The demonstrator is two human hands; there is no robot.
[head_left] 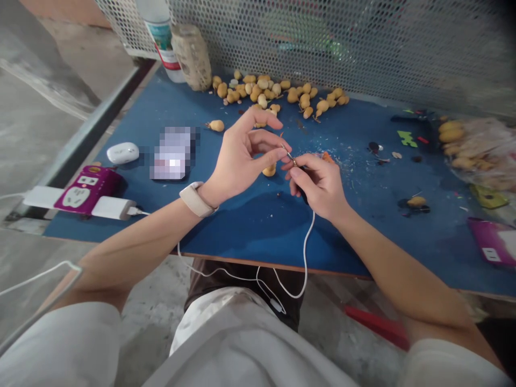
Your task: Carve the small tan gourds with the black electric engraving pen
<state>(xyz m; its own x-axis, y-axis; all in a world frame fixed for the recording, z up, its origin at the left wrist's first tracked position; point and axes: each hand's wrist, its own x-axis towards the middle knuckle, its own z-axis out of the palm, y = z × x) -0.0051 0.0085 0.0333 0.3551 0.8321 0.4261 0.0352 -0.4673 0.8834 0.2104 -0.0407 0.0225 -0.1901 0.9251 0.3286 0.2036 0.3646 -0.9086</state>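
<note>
My left hand [245, 153], with a pale band [198, 199] at the wrist, pinches the thin metal tip [287, 152] of a small tool between thumb and fingertips. My right hand [320, 183] is closed round the tool's dark body [302, 194], from which a white cable [307, 242] hangs over the table's front edge. The hands nearly meet above the blue table. Just under my left hand's fingers, a small yellow-brown gourd [269, 170] shows in part. Orange scraps [327, 157] and pale shavings lie behind my right hand.
Small gourds [255, 92] line the back by a mesh panel [282, 43], with a jar [192, 58] and bottle [163, 40]. At left are a blurred phone [173, 153], a white case [123, 153] and a purple power strip [86, 188]. A bag of gourds [479, 148] lies right.
</note>
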